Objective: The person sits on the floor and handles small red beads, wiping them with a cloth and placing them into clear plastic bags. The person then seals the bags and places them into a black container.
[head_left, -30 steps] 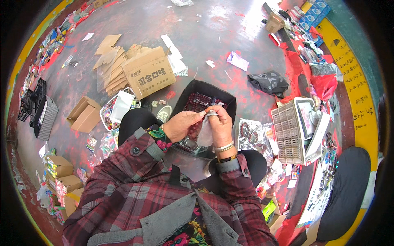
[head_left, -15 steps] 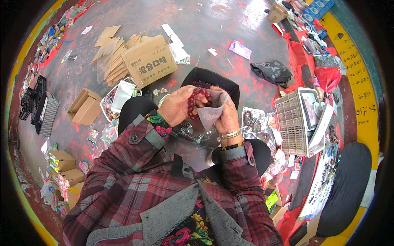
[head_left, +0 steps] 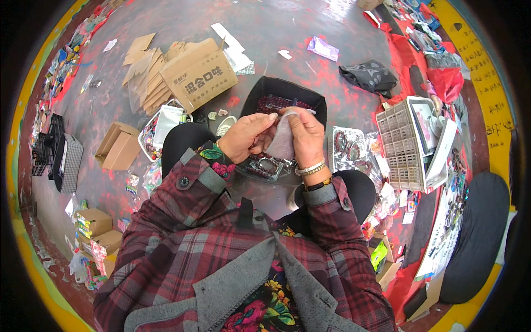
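Note:
My left hand [head_left: 246, 138] and my right hand [head_left: 306, 137] meet in front of me, both gripping a small translucent plastic pouch [head_left: 282, 143] held upright between them. The left fingertips reach the pouch's top edge. What is inside the pouch is hidden. Just beyond the hands lies a black tray [head_left: 285, 91] with dark red bead bracelets in it. Under my wrists sit clear packets of dark red bracelets [head_left: 266, 167].
A brown cardboard box [head_left: 199, 73] and flattened cartons lie at the far left. A white slatted basket [head_left: 402, 145] stands at the right, with clear packets [head_left: 350, 148] beside it. Small boxes [head_left: 94, 222] sit at my lower left. A black bag [head_left: 370, 74] lies beyond.
My hands have stayed together on the pouch. The red beads seen at the pouch mouth half a second ago are no longer visible, and the left fingers now lie along its top edge.

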Demonstrator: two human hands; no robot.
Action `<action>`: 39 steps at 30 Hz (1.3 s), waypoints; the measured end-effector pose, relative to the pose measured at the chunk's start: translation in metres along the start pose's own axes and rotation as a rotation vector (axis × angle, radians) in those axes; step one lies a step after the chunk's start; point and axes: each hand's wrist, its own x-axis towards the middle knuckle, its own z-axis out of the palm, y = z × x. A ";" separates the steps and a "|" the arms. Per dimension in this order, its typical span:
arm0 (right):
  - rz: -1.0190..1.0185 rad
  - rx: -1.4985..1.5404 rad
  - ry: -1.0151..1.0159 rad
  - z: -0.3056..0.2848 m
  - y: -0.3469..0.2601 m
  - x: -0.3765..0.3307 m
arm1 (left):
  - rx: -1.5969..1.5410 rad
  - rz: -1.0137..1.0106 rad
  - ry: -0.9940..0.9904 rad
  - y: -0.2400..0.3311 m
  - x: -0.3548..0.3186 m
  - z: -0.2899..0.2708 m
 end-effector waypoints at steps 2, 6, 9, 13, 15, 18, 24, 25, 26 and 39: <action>0.080 0.118 0.012 -0.003 -0.001 0.003 | -0.017 0.004 -0.023 -0.001 -0.001 -0.002; 0.153 0.406 -0.065 -0.009 0.006 0.009 | -0.147 0.143 0.043 -0.001 0.000 0.000; 0.219 0.508 -0.143 -0.008 -0.003 0.008 | -0.169 0.165 0.052 0.003 0.000 -0.001; 0.068 0.210 -0.129 0.000 -0.012 0.003 | -0.157 0.143 0.009 0.002 -0.002 -0.002; 0.042 0.140 -0.109 0.000 -0.008 0.001 | -0.148 0.122 -0.015 -0.002 0.001 -0.005; -0.017 0.050 -0.108 0.001 -0.009 0.000 | -0.022 0.061 0.071 -0.002 0.001 -0.004; 0.157 0.201 -0.028 -0.006 -0.001 0.006 | 0.201 0.060 0.123 -0.004 0.000 -0.001; 0.196 0.271 -0.020 -0.008 0.000 0.008 | 0.091 0.050 0.097 -0.003 0.000 -0.003; 0.234 0.342 -0.011 -0.011 0.002 0.010 | 0.016 0.057 0.093 -0.001 0.000 -0.002; 0.055 0.191 -0.200 -0.017 -0.026 0.009 | -0.201 0.129 -0.008 0.011 -0.005 -0.008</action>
